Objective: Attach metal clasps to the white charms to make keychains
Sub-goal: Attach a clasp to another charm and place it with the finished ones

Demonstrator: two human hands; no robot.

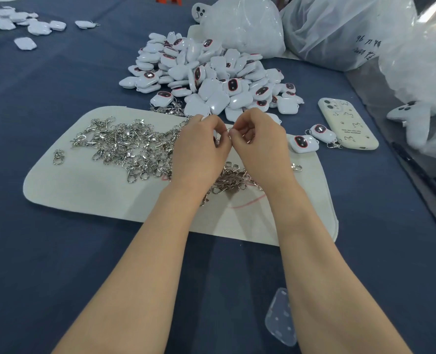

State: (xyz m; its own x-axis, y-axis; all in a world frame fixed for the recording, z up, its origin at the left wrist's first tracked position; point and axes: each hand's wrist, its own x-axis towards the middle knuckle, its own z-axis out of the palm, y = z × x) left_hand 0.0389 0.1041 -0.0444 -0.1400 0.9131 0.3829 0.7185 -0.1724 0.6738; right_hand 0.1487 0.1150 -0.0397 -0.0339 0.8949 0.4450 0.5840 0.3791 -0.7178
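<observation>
My left hand (201,146) and right hand (259,144) meet fingertip to fingertip over the far edge of the mat (84,195). The fingers of both are curled and pinch one small clasp (229,129) between them. Only a glint of its metal shows, and I cannot tell whether a charm is tucked behind my left fingers.

I judge this to be the fiddly middle of one keychain: working the clasp's ring open or onto a charm's loop. The loose clasps (125,146) lie heaped on the mat under my wrists. The charms (211,77) are piled on the desk (58,80) just beyond it. Two keychains (304,143) with clasps already on lie to my right, beside a phone (347,123), so most of the heap is not yet done.

The next move calls for a steady pinch on both sides and a small twist, so the ring passes through the loop without springing away. Then the piece can go down with the finished ones and I can pick a fresh charm.

As for writing, a bag (344,29) at the far right carries black handwritten marks, perhaps numbers, but upside down and too unclear to read. The phone's case has a line of small print and little doodles, too tiny to make out. No brand shows.
</observation>
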